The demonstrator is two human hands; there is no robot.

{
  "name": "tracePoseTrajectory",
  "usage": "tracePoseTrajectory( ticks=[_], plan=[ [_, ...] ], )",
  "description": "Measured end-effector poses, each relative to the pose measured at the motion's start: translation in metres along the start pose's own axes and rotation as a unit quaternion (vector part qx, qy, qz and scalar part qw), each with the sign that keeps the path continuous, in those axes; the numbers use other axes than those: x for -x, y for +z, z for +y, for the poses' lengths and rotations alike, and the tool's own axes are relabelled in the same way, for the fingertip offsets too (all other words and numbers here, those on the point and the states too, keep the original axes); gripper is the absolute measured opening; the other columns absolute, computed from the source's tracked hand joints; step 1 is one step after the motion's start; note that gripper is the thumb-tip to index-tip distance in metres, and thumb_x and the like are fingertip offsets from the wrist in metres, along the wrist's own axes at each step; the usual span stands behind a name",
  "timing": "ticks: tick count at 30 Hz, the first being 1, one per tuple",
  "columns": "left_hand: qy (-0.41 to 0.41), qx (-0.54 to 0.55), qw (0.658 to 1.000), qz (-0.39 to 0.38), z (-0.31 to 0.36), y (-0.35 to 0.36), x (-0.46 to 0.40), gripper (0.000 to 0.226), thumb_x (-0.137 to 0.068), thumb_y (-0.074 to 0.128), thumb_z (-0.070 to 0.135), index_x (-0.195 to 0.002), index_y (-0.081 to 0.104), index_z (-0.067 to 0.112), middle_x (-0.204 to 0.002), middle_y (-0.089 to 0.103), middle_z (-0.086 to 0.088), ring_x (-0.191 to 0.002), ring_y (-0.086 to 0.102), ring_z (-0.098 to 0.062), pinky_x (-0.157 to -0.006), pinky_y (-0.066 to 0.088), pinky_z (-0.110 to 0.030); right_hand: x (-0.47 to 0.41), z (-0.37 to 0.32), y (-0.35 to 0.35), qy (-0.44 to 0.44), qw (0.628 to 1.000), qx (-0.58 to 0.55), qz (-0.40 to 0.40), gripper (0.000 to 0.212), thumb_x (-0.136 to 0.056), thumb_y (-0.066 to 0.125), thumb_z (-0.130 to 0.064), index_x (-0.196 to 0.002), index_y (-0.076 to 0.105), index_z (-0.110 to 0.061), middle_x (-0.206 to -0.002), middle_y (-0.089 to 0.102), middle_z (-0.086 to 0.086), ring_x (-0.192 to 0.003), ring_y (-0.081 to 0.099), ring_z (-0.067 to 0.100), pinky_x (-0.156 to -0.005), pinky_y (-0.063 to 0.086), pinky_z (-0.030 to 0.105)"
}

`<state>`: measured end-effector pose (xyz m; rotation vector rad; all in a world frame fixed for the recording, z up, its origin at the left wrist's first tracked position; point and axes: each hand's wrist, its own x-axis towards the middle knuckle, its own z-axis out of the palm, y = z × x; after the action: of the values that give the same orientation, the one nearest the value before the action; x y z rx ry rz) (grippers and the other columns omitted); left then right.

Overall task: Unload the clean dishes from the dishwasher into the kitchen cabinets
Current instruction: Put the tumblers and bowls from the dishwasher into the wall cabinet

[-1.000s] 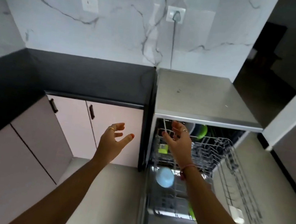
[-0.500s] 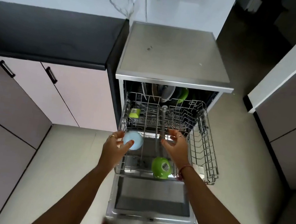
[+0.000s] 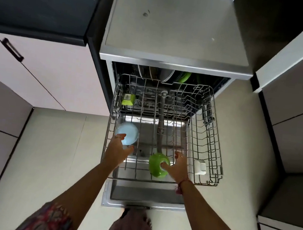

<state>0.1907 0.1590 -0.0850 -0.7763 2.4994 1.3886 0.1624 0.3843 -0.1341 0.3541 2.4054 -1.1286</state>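
The dishwasher's upper wire rack (image 3: pixel 210 142) is pulled out over the open door (image 3: pixel 145 197). An upturned light blue bowl (image 3: pixel 127 133) sits at the rack's near left. My left hand (image 3: pixel 118 150) is at its near edge, finger and thumb spread around the rim. An upturned green bowl (image 3: pixel 156 165) sits at the rack's near middle. My right hand (image 3: pixel 178 165) is beside it on the right, thumb resting on the bowl and fingers loose. A small green cup (image 3: pixel 128 99) stands at the rack's far left.
Plates and a green dish (image 3: pixel 163 75) stand further back inside the dishwasher, under its steel top (image 3: pixel 177 31). A white plastic piece (image 3: pixel 200 167) is clipped in the rack's near right corner. Pink base cabinets (image 3: pixel 46 74) with a dark handle (image 3: pixel 12 50) are on the left, tall units on the right.
My view has tilted down and nearer to the rack. Both hands have come down from in front of the cabinets to the rack's near side, left to the blue bowl, right onto the green bowl.
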Motion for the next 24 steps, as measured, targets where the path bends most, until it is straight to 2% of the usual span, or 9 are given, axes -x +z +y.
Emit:
tracePoseTrajectory(
  ticks=[3, 6, 8, 13, 16, 21, 24],
  plan=[
    [-0.001, -0.028, 0.999, -0.021, -0.010, 0.009, -0.027, 0.065, -0.082, 0.073, 0.014, -0.137, 0.041, -0.001, -0.139, 0.042, -0.021, -0.127, 0.043, -0.032, -0.101, 0.040, -0.036, -0.014, 0.004, 0.017, 0.035, 0.999, 0.028, -0.019, 0.088, -0.069, 0.083, -0.014, -0.141, 0.034, 0.000, -0.142, 0.037, 0.016, -0.129, 0.042, 0.029, -0.099, 0.035, 0.023],
    [-0.005, -0.051, 0.998, -0.034, -0.023, 0.017, -0.050, 0.071, -0.080, 0.073, 0.012, -0.139, 0.036, -0.002, -0.140, 0.038, -0.023, -0.129, 0.040, -0.033, -0.102, 0.040, -0.036, -0.020, 0.004, 0.035, 0.066, 0.996, 0.051, -0.029, 0.098, -0.063, 0.088, -0.021, -0.141, 0.031, -0.002, -0.140, 0.033, 0.016, -0.127, 0.043, 0.032, -0.103, 0.039, 0.034],
    [-0.004, -0.073, 0.997, -0.039, -0.031, 0.021, -0.064, 0.077, -0.078, 0.075, 0.012, -0.141, 0.032, -0.004, -0.142, 0.035, -0.024, -0.130, 0.037, -0.034, -0.104, 0.038, -0.037, -0.024, 0.006, 0.045, 0.088, 0.994, 0.066, -0.031, 0.102, -0.060, 0.089, -0.028, -0.140, 0.030, -0.003, -0.136, 0.033, 0.015, -0.121, 0.047, 0.032, -0.099, 0.044, 0.035],
    [0.057, -0.178, 0.980, -0.070, -0.049, 0.026, -0.096, 0.096, -0.075, 0.078, 0.020, -0.146, 0.019, -0.005, -0.148, 0.027, -0.024, -0.135, 0.029, -0.037, -0.105, 0.039, -0.048, -0.029, 0.015, 0.063, 0.142, 0.987, 0.076, -0.027, 0.106, -0.056, 0.090, -0.038, -0.138, 0.031, -0.006, -0.130, 0.032, 0.012, -0.115, 0.050, 0.030, -0.095, 0.048, 0.037],
    [0.087, -0.219, 0.968, -0.091, -0.058, 0.027, -0.113, 0.103, -0.074, 0.079, 0.026, -0.147, 0.014, -0.004, -0.151, 0.022, -0.023, -0.139, 0.024, -0.036, -0.106, 0.038, -0.049, -0.028, 0.018, 0.072, 0.155, 0.985, 0.071, -0.006, 0.105, -0.055, 0.090, -0.038, -0.136, 0.032, -0.007, -0.125, 0.031, 0.009, -0.108, 0.053, 0.030, -0.089, 0.049, 0.038],
    [0.108, -0.233, 0.961, -0.106, -0.068, 0.039, -0.134, 0.108, -0.072, 0.082, 0.025, -0.147, 0.011, -0.007, -0.149, 0.021, -0.028, -0.139, 0.023, -0.040, -0.109, 0.034, -0.050, -0.031, 0.020, 0.087, 0.165, 0.982, 0.077, 0.047, 0.107, -0.053, 0.091, -0.039, -0.137, 0.032, -0.007, -0.127, 0.031, 0.010, -0.105, 0.057, 0.034, -0.089, 0.051, 0.040],
    [0.103, -0.244, 0.960, -0.095, -0.075, 0.049, -0.143, 0.110, -0.070, 0.082, 0.029, -0.147, 0.012, -0.006, -0.150, 0.021, -0.027, -0.139, 0.022, -0.040, -0.112, 0.028, -0.049, -0.036, 0.021, 0.098, 0.196, 0.977, 0.037, 0.076, 0.107, -0.054, 0.091, -0.037, -0.137, 0.030, -0.007, -0.129, 0.028, 0.013, -0.108, 0.054, 0.035, -0.093, 0.051, 0.042]
  ],
)
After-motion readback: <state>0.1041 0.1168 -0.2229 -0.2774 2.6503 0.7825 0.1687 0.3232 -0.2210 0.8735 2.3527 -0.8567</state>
